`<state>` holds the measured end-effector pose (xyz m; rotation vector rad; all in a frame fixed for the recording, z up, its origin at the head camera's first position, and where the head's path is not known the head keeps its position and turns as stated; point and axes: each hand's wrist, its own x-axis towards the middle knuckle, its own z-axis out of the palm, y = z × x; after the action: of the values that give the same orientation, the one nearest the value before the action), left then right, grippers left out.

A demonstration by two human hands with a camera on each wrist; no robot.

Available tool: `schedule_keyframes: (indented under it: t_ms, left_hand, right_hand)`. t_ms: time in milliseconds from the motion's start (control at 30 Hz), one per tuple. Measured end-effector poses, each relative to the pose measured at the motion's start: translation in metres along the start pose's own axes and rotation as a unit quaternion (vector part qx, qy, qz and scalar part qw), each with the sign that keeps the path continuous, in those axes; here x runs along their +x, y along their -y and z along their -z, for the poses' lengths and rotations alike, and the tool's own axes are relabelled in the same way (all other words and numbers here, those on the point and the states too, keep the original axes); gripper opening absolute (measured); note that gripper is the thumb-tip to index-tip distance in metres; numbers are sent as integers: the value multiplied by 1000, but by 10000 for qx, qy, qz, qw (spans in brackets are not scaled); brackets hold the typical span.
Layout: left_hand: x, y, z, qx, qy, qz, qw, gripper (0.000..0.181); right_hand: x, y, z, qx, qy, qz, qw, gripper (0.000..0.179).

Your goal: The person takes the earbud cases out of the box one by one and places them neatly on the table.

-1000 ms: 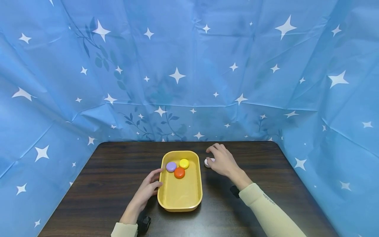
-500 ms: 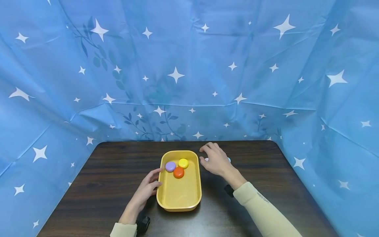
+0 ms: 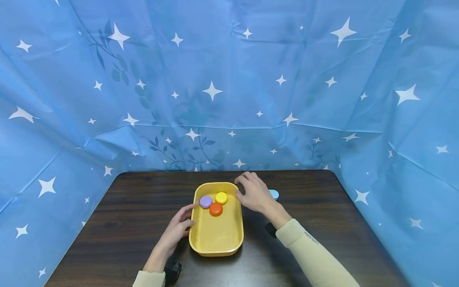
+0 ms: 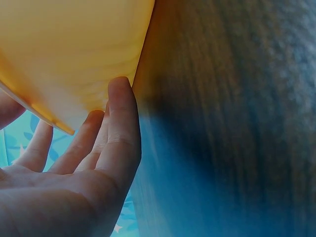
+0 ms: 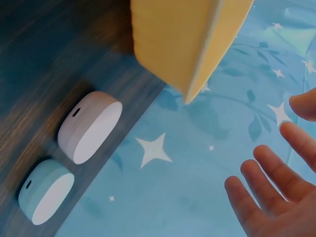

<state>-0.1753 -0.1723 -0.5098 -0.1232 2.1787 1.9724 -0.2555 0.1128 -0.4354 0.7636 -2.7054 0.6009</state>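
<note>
Your right hand [image 3: 255,195] has shifted leftward since the earlier frame, from by the white disc [image 5: 98,133] to the far right corner of the tray [image 3: 216,236]. Its fingers [image 5: 276,169] are apart, hold nothing and appear just clear of the wall. Your left hand [image 3: 173,231] rests on the tray's left side, fingers [image 4: 121,113] spread against it. The tray stands midway between the bench's [image 3: 143,211] left and right edges, its far end near the far edge, carrying the purple disc [image 3: 206,202], yellow disc [image 3: 221,198] and red disc [image 3: 216,209]. The blue disc [image 3: 274,194] and the white one lie on the bench to its right. I judge you are at positioning your hands about the tray; steadying it from both sides would call for bringing the right fingers squarely against its right wall.
</note>
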Motion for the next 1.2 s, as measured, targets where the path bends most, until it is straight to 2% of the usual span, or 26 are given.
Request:
schedule_keyframes:
  t_ms: [333,1200]
  left_hand:
    - [0,1,-1,-31,-5,9,10000,54]
    - [1,1,0,-14,-33,24,10000,53]
  right_hand:
    - [9,11,-2,9,73,159,9998,23]
    - [13,28,-30,-189,821,365,9958,32]
